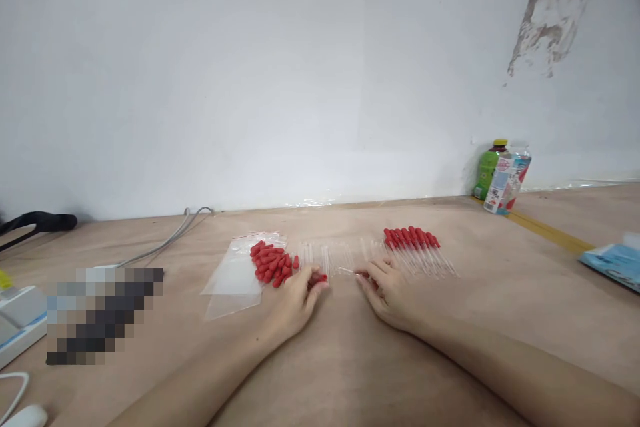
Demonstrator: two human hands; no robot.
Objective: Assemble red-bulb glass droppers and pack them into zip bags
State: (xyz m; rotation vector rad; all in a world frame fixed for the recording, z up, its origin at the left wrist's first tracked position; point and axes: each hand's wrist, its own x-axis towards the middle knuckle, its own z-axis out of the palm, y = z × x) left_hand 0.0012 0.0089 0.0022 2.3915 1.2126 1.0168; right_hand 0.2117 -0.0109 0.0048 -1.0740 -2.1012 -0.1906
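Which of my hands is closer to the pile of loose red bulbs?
Left. Your left hand is just right of the loose red bulbs, on their near side; your right hand is farther right, beside the red-topped clear tubes.

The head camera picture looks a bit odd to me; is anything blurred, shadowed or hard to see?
Head view: coarse pixel blocks hide something at left; head view: the loose clear tubes nearly fade into the tabletop; head view: soft shadows lie along both forearms.
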